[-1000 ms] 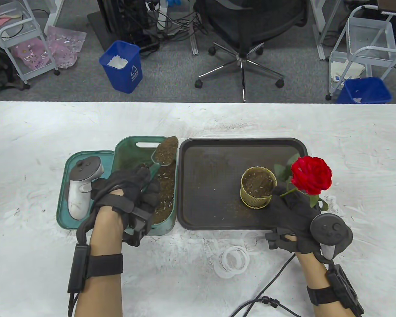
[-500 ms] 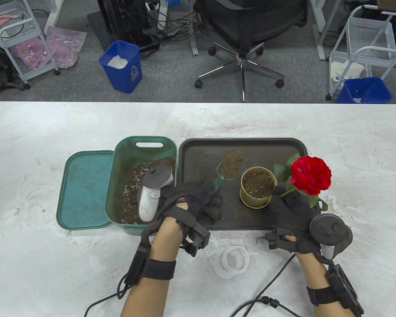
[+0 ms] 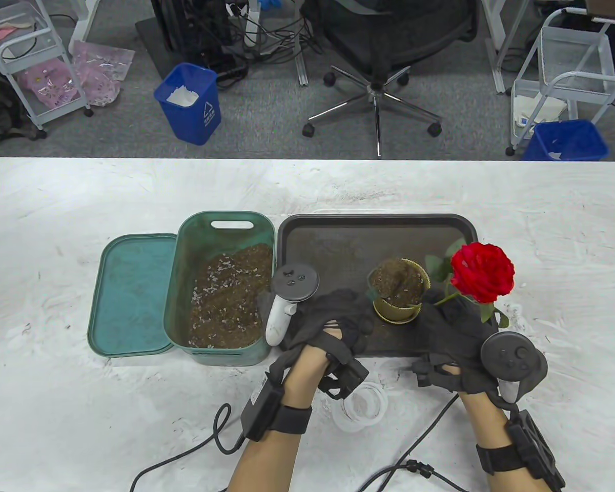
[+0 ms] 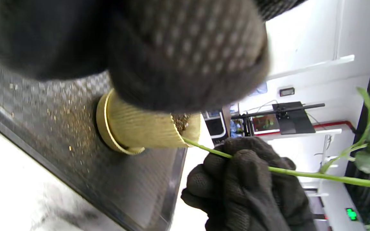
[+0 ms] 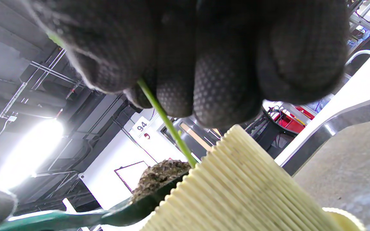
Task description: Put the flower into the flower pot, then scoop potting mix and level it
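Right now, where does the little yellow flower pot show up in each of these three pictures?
Table view: flower pot right of centre, on the dark tray.
Left wrist view: centre-left, lying sideways, under the gloved fingers.
Right wrist view: bottom right, ribbed wall close up.
Shared landmark: the green flower stem entering the pot.

Black knit gloves (image 3: 333, 320), white tracker (image 3: 287, 297), dark tracker (image 3: 512, 359), wrist straps (image 3: 497, 458)

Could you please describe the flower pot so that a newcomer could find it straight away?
Look at the dark tray right of the green soil bin. Near its front edge stands the flower pot, small, ribbed, pale yellow, the only thing standing on the tray, with a rose stem leaning over its rim.
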A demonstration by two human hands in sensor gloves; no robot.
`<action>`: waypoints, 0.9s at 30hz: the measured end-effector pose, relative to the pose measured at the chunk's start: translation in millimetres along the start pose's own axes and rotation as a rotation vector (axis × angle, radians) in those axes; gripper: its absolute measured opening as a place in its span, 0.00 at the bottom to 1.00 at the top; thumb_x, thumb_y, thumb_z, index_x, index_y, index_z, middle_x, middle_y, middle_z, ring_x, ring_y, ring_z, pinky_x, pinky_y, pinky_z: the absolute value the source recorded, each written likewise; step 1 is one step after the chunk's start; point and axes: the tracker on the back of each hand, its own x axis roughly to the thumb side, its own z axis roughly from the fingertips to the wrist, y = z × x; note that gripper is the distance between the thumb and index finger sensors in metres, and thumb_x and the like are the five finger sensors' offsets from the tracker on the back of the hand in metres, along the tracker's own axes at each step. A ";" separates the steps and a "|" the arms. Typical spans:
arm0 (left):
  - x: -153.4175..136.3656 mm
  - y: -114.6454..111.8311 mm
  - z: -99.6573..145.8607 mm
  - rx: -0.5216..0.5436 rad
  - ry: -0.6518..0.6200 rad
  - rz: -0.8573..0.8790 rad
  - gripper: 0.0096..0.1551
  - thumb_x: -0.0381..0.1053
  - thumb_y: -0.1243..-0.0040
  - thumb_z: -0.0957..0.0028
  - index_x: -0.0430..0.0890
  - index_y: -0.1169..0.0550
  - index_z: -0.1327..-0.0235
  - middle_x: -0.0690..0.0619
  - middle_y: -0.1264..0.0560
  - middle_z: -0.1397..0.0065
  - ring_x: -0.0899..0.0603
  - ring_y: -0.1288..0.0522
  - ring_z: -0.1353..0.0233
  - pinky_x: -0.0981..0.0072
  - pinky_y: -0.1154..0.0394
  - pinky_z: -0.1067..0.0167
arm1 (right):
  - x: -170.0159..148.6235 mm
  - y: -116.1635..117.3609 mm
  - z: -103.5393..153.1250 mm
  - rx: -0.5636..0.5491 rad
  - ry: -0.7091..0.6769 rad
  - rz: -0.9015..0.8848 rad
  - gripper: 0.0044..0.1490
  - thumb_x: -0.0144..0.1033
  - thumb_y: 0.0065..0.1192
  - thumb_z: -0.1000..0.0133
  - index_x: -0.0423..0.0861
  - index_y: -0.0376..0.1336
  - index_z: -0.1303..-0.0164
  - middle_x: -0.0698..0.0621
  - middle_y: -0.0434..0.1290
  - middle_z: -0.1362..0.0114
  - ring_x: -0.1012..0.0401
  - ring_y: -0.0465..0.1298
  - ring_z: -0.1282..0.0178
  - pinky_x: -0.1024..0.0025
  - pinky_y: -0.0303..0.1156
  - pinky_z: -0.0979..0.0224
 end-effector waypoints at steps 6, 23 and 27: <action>20.7 -12.2 10.5 0.149 -0.060 -0.265 0.31 0.56 0.38 0.51 0.34 0.22 0.46 0.50 0.13 0.60 0.58 0.13 0.86 0.71 0.13 0.83 | -0.2 0.1 0.0 -0.001 0.003 -0.005 0.23 0.39 0.72 0.57 0.47 0.75 0.53 0.43 0.84 0.50 0.48 0.86 0.61 0.50 0.85 0.59; 45.4 -38.6 27.5 0.380 -0.130 -0.750 0.31 0.57 0.34 0.55 0.39 0.20 0.46 0.51 0.13 0.59 0.55 0.13 0.84 0.68 0.13 0.80 | -0.1 0.8 0.0 -0.002 0.005 -0.018 0.23 0.39 0.71 0.57 0.47 0.75 0.53 0.43 0.84 0.50 0.48 0.86 0.61 0.50 0.85 0.59; 48.1 -39.3 27.8 0.376 -0.140 -0.737 0.30 0.57 0.35 0.54 0.39 0.20 0.46 0.51 0.13 0.59 0.54 0.13 0.84 0.67 0.14 0.79 | 0.0 1.1 0.4 0.000 0.001 -0.015 0.23 0.39 0.71 0.57 0.48 0.75 0.53 0.43 0.84 0.50 0.48 0.86 0.61 0.50 0.85 0.59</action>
